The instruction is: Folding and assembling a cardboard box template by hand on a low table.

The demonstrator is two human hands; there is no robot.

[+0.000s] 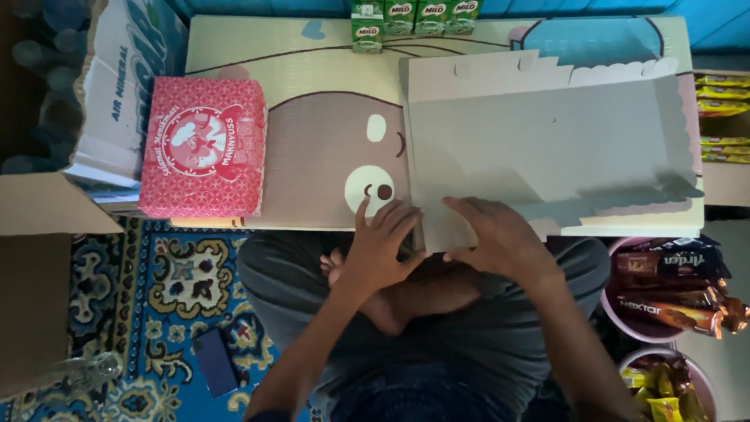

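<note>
A flat grey cardboard box blank (pixel 539 148) lies unfolded on a low table (pixel 312 101) with a cartoon print. My left hand (pixel 379 242) presses the near left corner of the blank at the table's front edge, fingers spread. My right hand (pixel 500 238) lies flat beside it on the blank's near edge, palm down. Neither hand grips anything. My crossed legs and a bare foot show below the table edge.
A folded pink-red printed box (pixel 203 148) sits on the table's left end. Green drink cartons (pixel 414 16) line the far edge. An open brown carton (pixel 39 273) stands at left, snack tubs (pixel 672 297) at right, and a dark phone (pixel 215 363) lies on the patterned rug.
</note>
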